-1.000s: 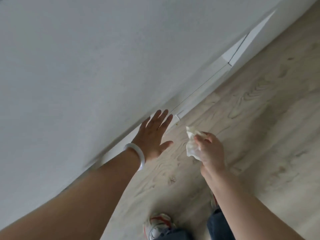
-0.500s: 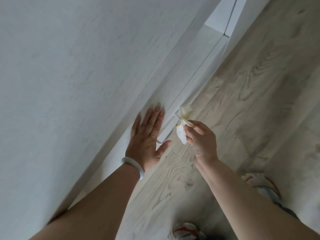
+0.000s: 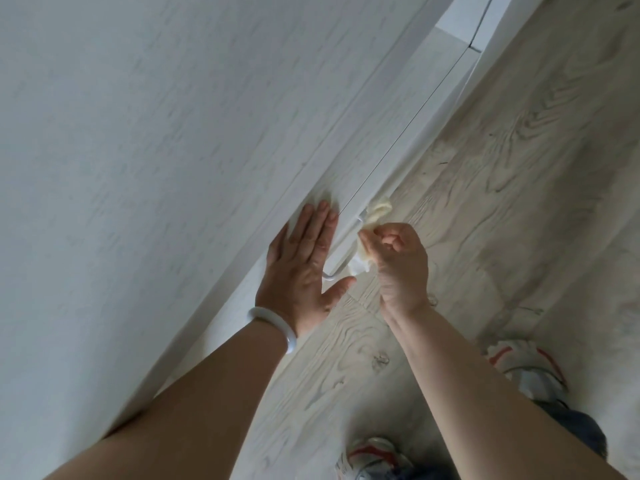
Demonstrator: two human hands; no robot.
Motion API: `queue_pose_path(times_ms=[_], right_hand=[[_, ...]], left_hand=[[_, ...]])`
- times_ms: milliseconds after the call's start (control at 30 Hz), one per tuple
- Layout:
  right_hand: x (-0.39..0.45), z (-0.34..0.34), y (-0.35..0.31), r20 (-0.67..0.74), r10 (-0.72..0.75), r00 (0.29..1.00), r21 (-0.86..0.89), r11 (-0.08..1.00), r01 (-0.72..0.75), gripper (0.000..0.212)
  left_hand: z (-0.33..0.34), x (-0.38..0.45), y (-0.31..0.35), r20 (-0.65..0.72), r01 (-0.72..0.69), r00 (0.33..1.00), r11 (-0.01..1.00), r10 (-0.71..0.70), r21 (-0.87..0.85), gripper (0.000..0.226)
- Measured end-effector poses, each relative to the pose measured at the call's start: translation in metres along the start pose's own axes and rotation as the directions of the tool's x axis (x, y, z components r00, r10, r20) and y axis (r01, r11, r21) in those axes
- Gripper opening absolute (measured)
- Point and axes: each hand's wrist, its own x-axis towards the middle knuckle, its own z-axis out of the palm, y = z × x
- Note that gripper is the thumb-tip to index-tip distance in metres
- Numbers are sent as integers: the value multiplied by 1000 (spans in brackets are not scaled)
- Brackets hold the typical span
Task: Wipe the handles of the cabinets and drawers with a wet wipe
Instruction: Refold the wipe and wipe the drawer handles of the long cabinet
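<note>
A white bar handle runs along a low white drawer front near the floor. My right hand grips a crumpled pale-yellow wet wipe and holds it against the handle's right part. My left hand lies flat with straight fingers on the drawer front just left of the handle, thumb spread below the handle's lower end. A white bangle sits on that wrist. Part of the handle is hidden by the wipe.
A large white cabinet face fills the left side. Pale wood-grain floor spreads to the right. My two sneakers stand on it below my arms.
My left hand settled flat on the drawer front. My right hand carried the wipe from mid-air up to the handle and now presses it on the bar.
</note>
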Motion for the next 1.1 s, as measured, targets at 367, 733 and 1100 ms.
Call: queue_pose_path(times_ms=[367,733,1100], right_hand=[[12,-5,0,77,90,993,-84,993,-83,13],[13,-5,-1,114,142,983,-93,987,-132,10],[16,-7,-23,168,153,974,-142,981,-130,8]], left_hand=[[-1,0,1,-25,9,1000,1000,-9,19,95],[2,0,0,-26,-9,1000,1000,10,25,97],[-1,1,1,7,6,1000,1000,-7,7,106]])
